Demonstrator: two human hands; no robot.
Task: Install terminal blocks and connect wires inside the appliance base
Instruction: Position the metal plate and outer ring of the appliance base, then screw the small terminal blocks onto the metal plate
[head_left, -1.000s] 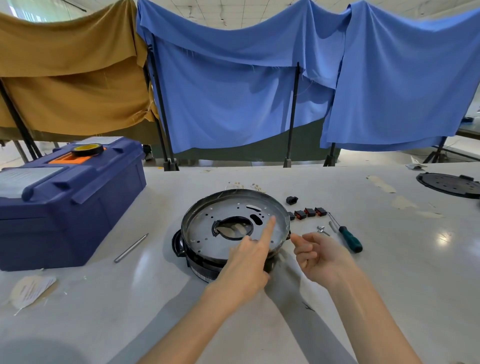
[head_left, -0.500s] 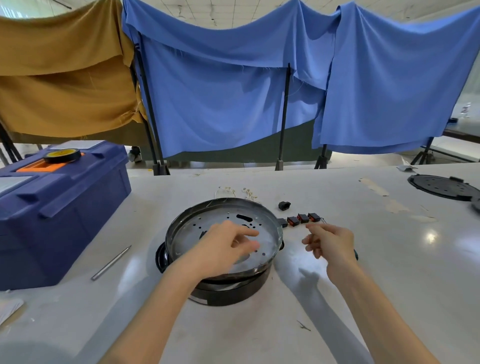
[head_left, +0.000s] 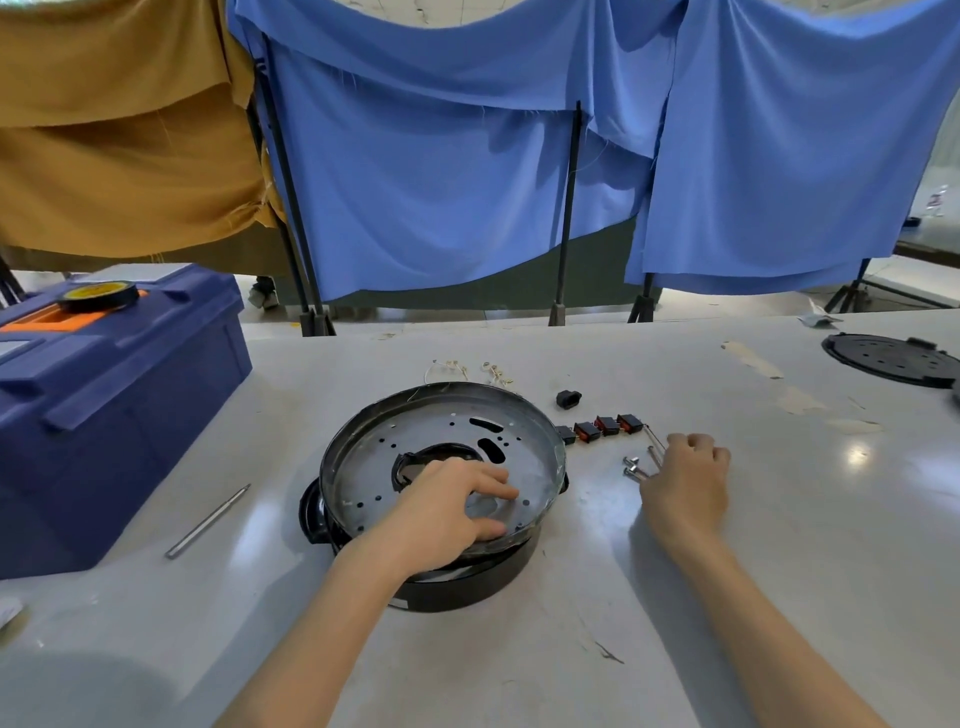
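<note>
The round black appliance base (head_left: 467, 577) sits mid-table with its perforated metal plate (head_left: 426, 441) facing up. My left hand (head_left: 447, 506) rests on the plate's near side with fingers spread. A row of black and red terminal blocks (head_left: 605, 426) lies just right of the base, with one black part (head_left: 569, 399) behind them. Thin wires (head_left: 447, 366) lie behind the base. My right hand (head_left: 685, 483) has its fingers curled down over the screwdriver; only the shaft (head_left: 655, 441) shows and the handle is hidden. Two screws (head_left: 631, 466) lie at its fingertips.
A blue toolbox (head_left: 119, 395) with a tape roll (head_left: 98, 296) on top stands at the left. A metal rod (head_left: 208, 521) lies between the toolbox and the base. A black round cover (head_left: 893, 358) lies at the far right. Cloth screens hang behind the table.
My left hand dropped from pointing at the plate to resting flat on it. My right hand moved right and down onto the screwdriver handle.
</note>
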